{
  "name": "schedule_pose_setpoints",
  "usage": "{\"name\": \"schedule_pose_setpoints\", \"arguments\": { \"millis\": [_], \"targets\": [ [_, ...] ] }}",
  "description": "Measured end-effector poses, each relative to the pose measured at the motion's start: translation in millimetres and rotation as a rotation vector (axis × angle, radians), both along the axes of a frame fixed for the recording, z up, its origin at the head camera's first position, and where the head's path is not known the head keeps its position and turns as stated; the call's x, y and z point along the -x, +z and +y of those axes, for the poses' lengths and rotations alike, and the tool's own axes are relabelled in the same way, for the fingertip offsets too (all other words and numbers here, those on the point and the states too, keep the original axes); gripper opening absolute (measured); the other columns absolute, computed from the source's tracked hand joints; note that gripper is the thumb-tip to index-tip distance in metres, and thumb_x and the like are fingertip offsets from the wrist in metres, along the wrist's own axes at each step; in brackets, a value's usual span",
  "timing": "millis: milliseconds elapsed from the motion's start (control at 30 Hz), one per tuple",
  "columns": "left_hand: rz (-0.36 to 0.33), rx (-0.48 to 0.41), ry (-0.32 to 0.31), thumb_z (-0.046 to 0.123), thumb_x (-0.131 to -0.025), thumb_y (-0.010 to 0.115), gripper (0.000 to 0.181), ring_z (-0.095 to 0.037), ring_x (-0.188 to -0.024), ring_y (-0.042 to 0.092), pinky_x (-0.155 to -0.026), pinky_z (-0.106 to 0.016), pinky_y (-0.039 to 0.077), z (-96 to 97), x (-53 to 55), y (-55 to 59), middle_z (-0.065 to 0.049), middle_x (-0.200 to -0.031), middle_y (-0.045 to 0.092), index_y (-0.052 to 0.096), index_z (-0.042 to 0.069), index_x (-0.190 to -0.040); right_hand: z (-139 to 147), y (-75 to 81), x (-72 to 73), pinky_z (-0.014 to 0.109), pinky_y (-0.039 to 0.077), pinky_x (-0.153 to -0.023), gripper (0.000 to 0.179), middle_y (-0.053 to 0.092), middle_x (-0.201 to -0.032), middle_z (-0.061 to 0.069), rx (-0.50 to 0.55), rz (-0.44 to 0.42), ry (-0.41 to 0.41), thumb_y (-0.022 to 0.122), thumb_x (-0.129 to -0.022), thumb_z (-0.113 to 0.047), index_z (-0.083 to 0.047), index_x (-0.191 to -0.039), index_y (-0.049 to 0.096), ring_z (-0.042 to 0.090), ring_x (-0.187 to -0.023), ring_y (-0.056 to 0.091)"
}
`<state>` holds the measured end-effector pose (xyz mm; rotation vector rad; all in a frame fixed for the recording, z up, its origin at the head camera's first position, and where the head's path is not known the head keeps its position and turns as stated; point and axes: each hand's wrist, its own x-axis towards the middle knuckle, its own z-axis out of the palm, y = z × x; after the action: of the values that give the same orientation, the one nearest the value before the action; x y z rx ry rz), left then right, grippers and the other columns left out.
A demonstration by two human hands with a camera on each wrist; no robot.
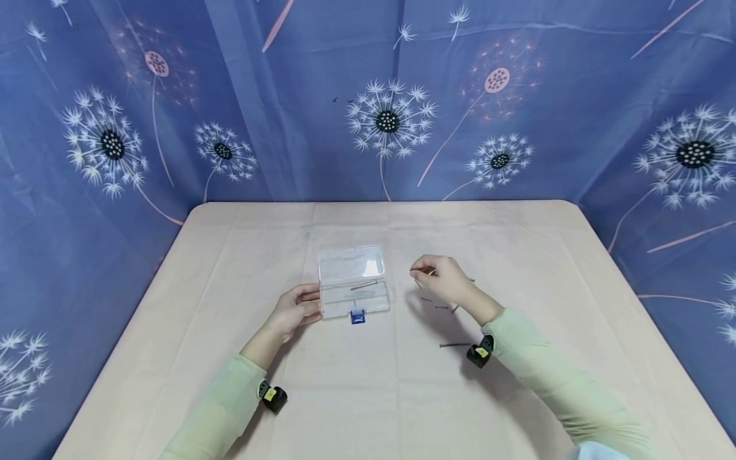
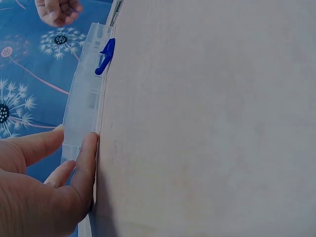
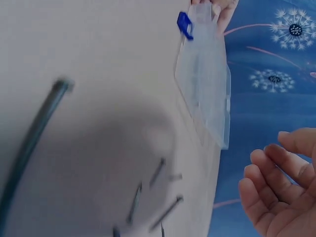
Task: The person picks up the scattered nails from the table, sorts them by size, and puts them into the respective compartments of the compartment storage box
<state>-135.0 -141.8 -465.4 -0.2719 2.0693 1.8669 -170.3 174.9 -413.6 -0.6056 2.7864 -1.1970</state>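
A clear plastic box (image 1: 330,309) with a blue latch (image 1: 358,316) lies with its lid (image 1: 351,264) raised. My left hand (image 1: 294,310) holds the box by its left end, thumb and fingers on its edges. Inside the box a long nail (image 1: 364,285) lies slanted. To the right of the box, my right hand (image 1: 443,278) hovers above the table with its fingers loosely bent. In the right wrist view, nothing clearly shows between the thumb and fingers of that hand (image 3: 284,182). Below it lie several small nails (image 3: 166,213).
A longer nail (image 1: 454,345) lies apart, nearer the front, beside the right wrist's camera. The table (image 1: 345,396) has a pale cloth cover. Blue dandelion-print curtains (image 1: 299,128) enclose its back and sides.
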Motion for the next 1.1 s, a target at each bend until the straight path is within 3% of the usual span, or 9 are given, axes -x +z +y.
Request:
{"name": "schedule_pose_setpoints", "arguments": {
  "millis": [200,367,500,733,1100],
  "targets": [
    [0.002,0.0,0.002,-0.004,-0.09,0.055,0.048,-0.015,-0.091,0.062,-0.081,-0.029,0.059,0.4,0.1,-0.5,-0.026,-0.129,0.048,0.043,-0.005,-0.136,28,3.0,-0.9,0.029,0.055,-0.07,0.01,0.069,-0.086,0.011,-0.019,0.02,0.041,0.061,-0.087,-0.002,0.004,-0.093,0.068,0.022,-0.08,0.062],
    [0.003,-0.001,-0.002,-0.004,-0.09,0.055,0.048,-0.015,-0.09,0.062,-0.08,-0.028,0.059,0.8,0.1,-0.4,-0.026,-0.129,0.048,0.042,-0.005,-0.137,54,-5.0,-2.0,0.026,0.054,-0.067,0.011,0.067,-0.087,0.01,-0.067,-0.002,0.097,0.061,-0.086,0.001,0.005,-0.094,0.067,0.018,-0.08,0.059],
    [0.005,-0.011,-0.002,-0.004,-0.09,0.055,0.049,-0.015,-0.091,0.062,-0.08,-0.027,0.059,0.0,-0.3,-0.6,-0.026,-0.13,0.047,0.042,-0.005,-0.137,72,-13.1,-1.8,0.026,0.054,-0.065,0.009,0.066,-0.086,0.01,-0.131,0.036,0.147,0.063,-0.084,0.003,0.005,-0.092,0.066,0.017,-0.077,0.058],
    [0.014,-0.015,-0.01,-0.004,-0.09,0.055,0.049,-0.015,-0.09,0.062,-0.081,-0.028,0.059,-1.1,0.4,-1.2,-0.028,-0.13,0.046,0.041,-0.006,-0.137,94,-25.1,-2.8,0.026,0.054,-0.065,0.008,0.062,-0.08,0.008,-0.162,0.075,0.138,0.067,-0.079,0.006,0.003,-0.086,0.065,0.017,-0.074,0.057],
    [0.003,-0.009,-0.005,-0.004,-0.09,0.054,0.049,-0.015,-0.091,0.062,-0.081,-0.029,0.059,-0.7,-0.2,-0.9,-0.027,-0.131,0.047,0.041,-0.005,-0.137,106,-37.8,-1.7,0.03,0.05,-0.066,0.011,0.057,-0.079,0.004,-0.304,0.114,0.165,0.068,-0.077,0.004,-0.003,-0.084,0.064,0.016,-0.074,0.052]
  ]
}}
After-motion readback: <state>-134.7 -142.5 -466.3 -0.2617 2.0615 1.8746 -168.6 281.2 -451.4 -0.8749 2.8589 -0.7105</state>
